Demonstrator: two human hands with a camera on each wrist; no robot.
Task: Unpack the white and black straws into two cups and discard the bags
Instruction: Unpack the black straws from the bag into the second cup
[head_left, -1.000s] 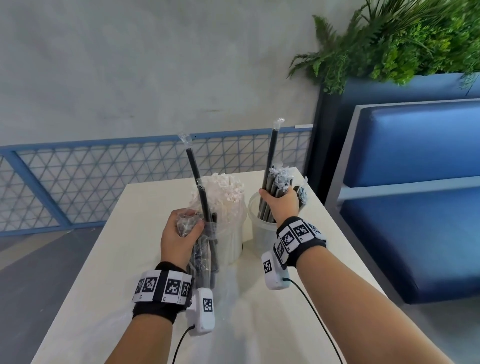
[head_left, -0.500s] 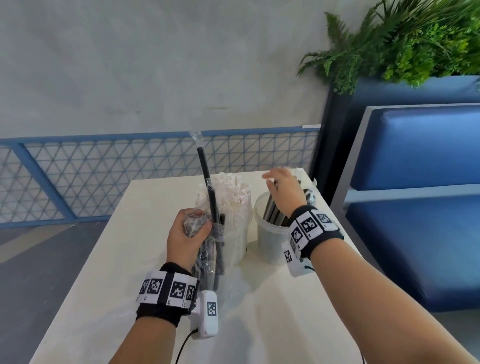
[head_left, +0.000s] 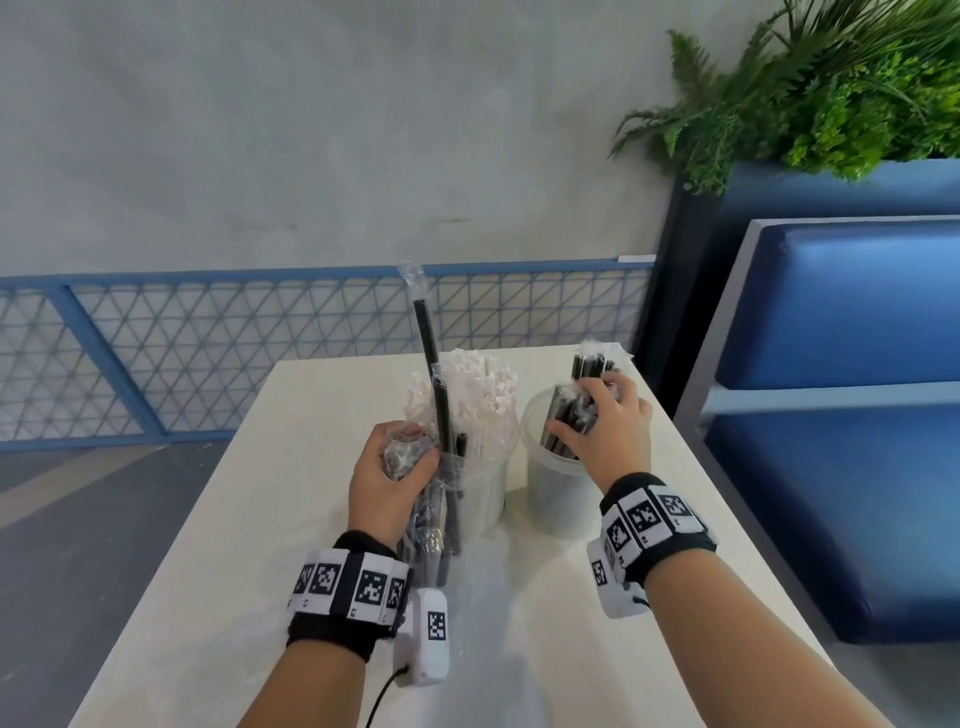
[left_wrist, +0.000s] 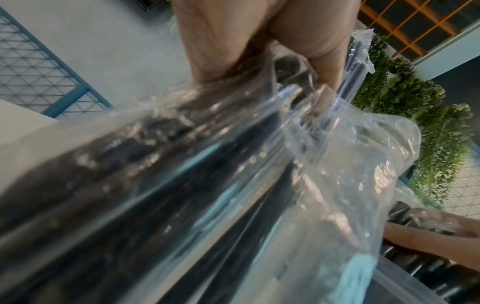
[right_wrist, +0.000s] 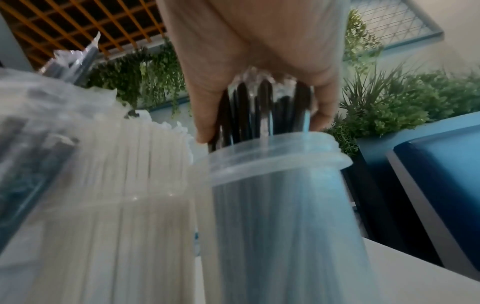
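On the white table (head_left: 291, 467) stand two clear cups. The left cup (head_left: 485, 493) is packed with white straws (head_left: 483, 384) (right_wrist: 145, 160). The right cup (head_left: 550, 493) (right_wrist: 285, 205) holds black straws (head_left: 566, 415) (right_wrist: 244, 115). My right hand (head_left: 587, 410) (right_wrist: 262, 123) sits on top of that bundle, thumb and fingers curled round the straw tops above the rim. My left hand (head_left: 410, 452) (left_wrist: 322, 96) grips a clear plastic bag (head_left: 431, 525) (left_wrist: 337, 164) of black straws upright in front of the left cup. One wrapped black straw (head_left: 428, 338) sticks up high out of the bag.
A blue padded bench (head_left: 857, 493) runs along the table's right side, with a blue planter of green plants (head_left: 831, 93) behind it. A blue mesh fence (head_left: 182, 353) and a grey wall stand beyond the far edge. Bare tabletop lies near me.
A second ago my right hand held one black straw upright over the right cup. The straw has gone into the cup, and the hand has come down onto the straw tops. The left hand has kept its grip.
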